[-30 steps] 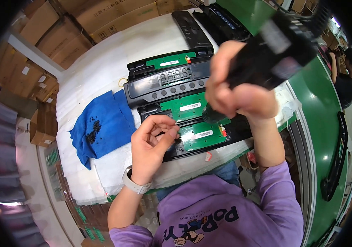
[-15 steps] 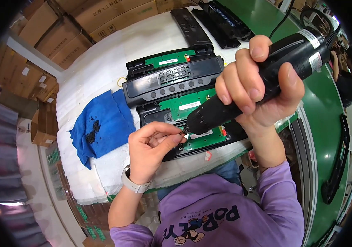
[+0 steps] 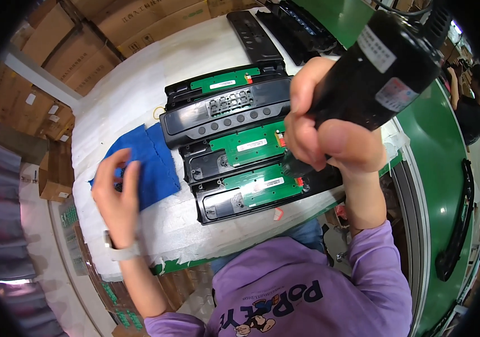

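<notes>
Head view shows a person in a purple top at a white-covered surface point(image 3: 133, 95). The right hand point(image 3: 330, 137) is wrapped tight around a black power screwdriver point(image 3: 380, 67), fingers and thumb fully curled on its body; the tool is tilted, its thick end up toward the upper right and its tip hidden behind the hand, low over the right end of the panels. The left hand point(image 3: 117, 196) is open, fingers spread and holding nothing, over the lower edge of a blue cloth point(image 3: 150, 163) that lies flat on the surface left of the panels; whether it touches the cloth cannot be told. A watch band sits on that wrist. Four long black panels lie side by side in the middle of the surface. The farthest one point(image 3: 223, 84) shows a green circuit board, the next point(image 3: 223, 112) lies face up with a row of round buttons and a keypad, and the two nearest point(image 3: 234, 149) point(image 3: 245, 191) lie open with green circuit boards showing. More black panels point(image 3: 257, 33) lie at the far edge. A green conveyor point(image 3: 437, 146) runs along the right, with a black curved handle point(image 3: 456, 224) lying on it. Cardboard boxes point(image 3: 54, 50) are stacked beyond the surface at the left.
</notes>
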The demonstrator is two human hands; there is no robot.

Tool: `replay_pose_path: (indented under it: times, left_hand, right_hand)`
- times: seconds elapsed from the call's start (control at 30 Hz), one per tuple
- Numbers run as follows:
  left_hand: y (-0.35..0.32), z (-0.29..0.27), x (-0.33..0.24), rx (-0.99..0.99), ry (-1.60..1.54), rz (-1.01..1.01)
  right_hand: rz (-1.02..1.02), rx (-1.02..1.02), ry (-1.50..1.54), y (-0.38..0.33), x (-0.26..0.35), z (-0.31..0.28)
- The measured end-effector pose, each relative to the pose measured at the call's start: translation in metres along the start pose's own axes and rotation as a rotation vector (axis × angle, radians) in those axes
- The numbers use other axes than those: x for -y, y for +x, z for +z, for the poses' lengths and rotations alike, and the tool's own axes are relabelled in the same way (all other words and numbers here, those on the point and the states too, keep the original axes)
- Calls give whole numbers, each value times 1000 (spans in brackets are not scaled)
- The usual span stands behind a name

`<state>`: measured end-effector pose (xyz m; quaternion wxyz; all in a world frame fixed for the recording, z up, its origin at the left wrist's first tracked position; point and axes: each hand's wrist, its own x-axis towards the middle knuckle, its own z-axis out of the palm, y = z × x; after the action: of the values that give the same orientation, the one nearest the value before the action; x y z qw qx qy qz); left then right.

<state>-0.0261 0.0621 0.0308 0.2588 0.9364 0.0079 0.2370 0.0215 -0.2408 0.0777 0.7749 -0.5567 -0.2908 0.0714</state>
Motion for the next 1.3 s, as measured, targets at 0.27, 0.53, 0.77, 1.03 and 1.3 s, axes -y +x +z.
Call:
replay_pose_path:
  times: [0.27, 0.53, 0.77, 1.03, 1.3]
  left_hand:
    - [-11, -20, 80, 150, 129, -92]
    - [-13, -13, 72, -50, 215, -14]
    - [-12, -8, 73, -84, -52, -195]
    - [-13, 20, -17, 247, -822, -205]
    - [-23, 30, -63, 495, -1069, -158]
  right_hand:
    - [-47, -64, -83, 4, -6, 11]
    - [6, -84, -44, 3, -7, 15]
    - [77, 22, 10, 8, -10, 14]
    - [-66, 1, -148, 6, -12, 20]
    - [-378, 255, 525, 9, -12, 2]
